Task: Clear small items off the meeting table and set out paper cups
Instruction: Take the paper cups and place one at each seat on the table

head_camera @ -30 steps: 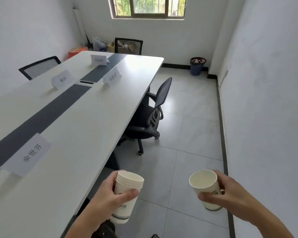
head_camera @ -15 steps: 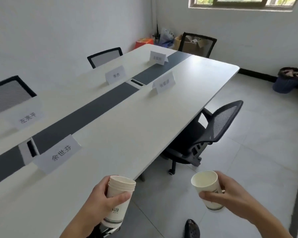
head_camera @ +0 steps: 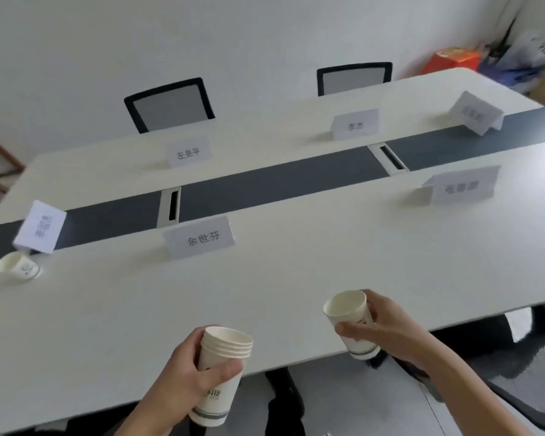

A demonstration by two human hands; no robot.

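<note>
Fingers (head_camera: 375, 303) are being curled round paper cups in both hands, at the near edge of the table (head_camera: 296, 278).

At 6 o'clock, the left hand (head_camera: 195, 369) is being held with its thumb across the front of a stack of nested cups (head_camera: 222, 366), which is almost upright, with several rims showing and the top cup empty. At 5 o'clock, the right hand (head_camera: 390, 328) is being clamped on a single cup (head_camera: 348, 311), which is empty and tipped slightly towards 11 o'clock. One more cup (head_camera: 18, 267) is being left standing on the table at 9 o'clock, just beside a name card (head_camera: 40, 231); its inside is blurred. Six name cards in all are being displayed along the table, and two chairs (head_camera: 170, 103) are being shown behind its 12 o'clock side.
</note>
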